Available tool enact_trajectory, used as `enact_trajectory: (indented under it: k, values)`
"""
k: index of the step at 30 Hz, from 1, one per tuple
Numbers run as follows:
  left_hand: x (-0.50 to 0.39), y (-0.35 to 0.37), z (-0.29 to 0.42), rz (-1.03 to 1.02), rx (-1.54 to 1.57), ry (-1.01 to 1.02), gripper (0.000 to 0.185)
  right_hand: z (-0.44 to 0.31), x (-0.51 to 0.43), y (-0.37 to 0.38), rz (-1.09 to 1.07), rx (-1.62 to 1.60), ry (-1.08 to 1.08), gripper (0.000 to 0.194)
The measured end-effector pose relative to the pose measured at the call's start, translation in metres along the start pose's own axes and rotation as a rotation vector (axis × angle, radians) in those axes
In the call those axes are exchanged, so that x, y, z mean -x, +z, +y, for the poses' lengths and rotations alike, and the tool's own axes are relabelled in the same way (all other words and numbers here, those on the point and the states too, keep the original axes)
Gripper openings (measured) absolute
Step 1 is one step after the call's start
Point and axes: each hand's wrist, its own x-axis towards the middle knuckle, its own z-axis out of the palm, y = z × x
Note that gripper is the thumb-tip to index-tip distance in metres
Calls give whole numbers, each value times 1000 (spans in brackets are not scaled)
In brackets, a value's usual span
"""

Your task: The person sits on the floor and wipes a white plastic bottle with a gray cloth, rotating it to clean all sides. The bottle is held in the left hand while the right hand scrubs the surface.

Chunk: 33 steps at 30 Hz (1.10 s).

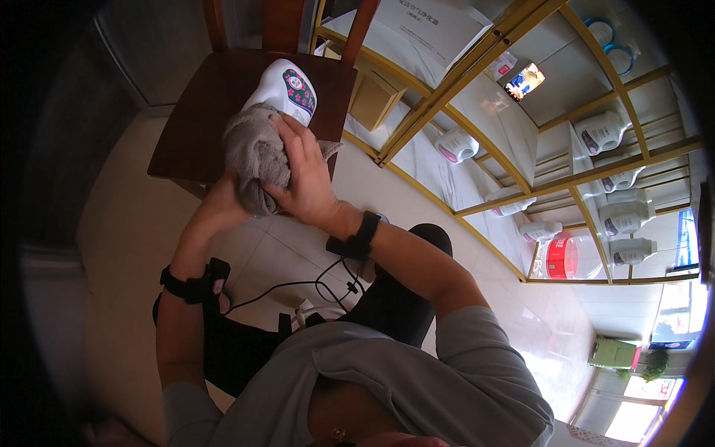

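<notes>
A white plastic bottle [285, 92] with a green and pink floral label tilts over the seat of a dark wooden chair [195, 117]. A grey cloth [257, 151] is wrapped around its near end. My right hand [304, 170] presses on the cloth from the right side, fingers spread toward the bottle. My left hand [223, 201] grips the cloth from below and left; its fingers are mostly hidden beneath the fabric. Each forearm has a black strap with a small device.
Gold-framed shelves [491, 162] with marble-look boards stand at the right, holding white bottles [458, 145], a cardboard box [377, 98], a lit phone [524, 82] and a large red-labelled clear bottle [564, 258]. A black cable [290, 284] loops between my knees.
</notes>
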Motion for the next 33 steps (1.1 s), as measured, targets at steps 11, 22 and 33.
enact_trajectory:
  k: [11,22,33]
  values:
    - [7,3,29,7,-153,-108,96,73,-28,14,309,-308,514,71]
    - [5,4,24,-20,-87,-125,97,38,-3,22,284,-287,626,66]
    - [2,6,-6,1,-34,63,89,-20,0,-6,-56,-34,180,103]
